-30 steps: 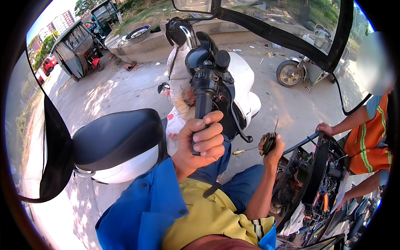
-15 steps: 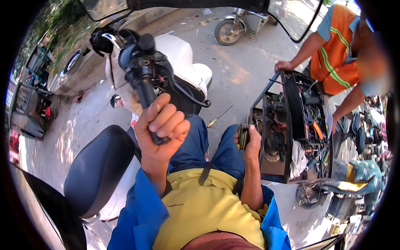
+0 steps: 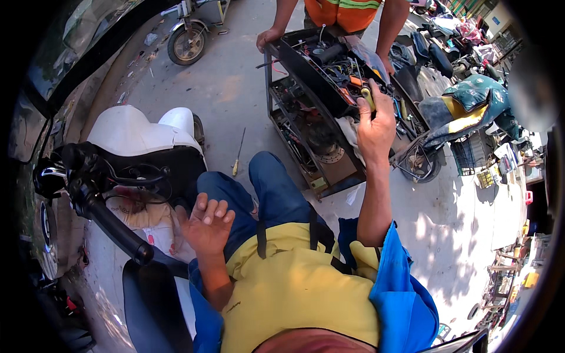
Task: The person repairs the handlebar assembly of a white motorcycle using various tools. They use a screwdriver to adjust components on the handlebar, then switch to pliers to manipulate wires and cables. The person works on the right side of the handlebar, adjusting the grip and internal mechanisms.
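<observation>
1. The right hand (image 3: 376,126) reaches up into the tool cart (image 3: 306,76), fingers pinching a yellow-handled screwdriver (image 3: 368,97) that stands upright.
2. The left hand (image 3: 207,225) hangs spread and empty, just right of the handlebar grip (image 3: 115,226).

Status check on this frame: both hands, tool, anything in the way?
Left hand open, off the handlebar grip. Right hand at the tool cart, shut on a yellow-handled tool. Another person's hand on the cart's edge.
</observation>
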Demonstrator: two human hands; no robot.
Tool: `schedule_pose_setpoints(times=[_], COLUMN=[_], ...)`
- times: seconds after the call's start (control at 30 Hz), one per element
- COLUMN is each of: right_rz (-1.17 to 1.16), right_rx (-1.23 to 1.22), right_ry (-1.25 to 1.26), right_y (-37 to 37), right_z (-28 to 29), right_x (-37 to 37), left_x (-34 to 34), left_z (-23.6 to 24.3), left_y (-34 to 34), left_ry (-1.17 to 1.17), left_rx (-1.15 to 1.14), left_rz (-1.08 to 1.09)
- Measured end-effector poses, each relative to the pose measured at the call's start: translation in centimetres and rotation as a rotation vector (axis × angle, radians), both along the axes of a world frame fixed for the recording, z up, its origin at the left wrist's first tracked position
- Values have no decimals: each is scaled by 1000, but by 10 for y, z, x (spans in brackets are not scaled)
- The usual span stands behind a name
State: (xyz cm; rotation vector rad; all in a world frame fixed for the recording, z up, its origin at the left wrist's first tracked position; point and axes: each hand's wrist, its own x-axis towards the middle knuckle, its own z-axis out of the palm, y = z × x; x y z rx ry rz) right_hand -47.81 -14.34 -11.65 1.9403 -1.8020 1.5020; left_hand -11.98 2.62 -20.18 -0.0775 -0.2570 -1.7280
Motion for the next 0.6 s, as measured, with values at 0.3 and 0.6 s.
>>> schedule_pose_setpoints(times=[0.3, 0.6], right_rz=[-183, 861], right_rx=[-82, 519], right_ry=[513, -472], right_y=[-58, 83], right_z=[-59, -124], right_x=[-9, 194], left_x=[51, 131], left_z=[-39, -13], left_y=[49, 17], left_ry=[-447, -1286], left_rx=[525, 697], left_rz=[382, 1057])
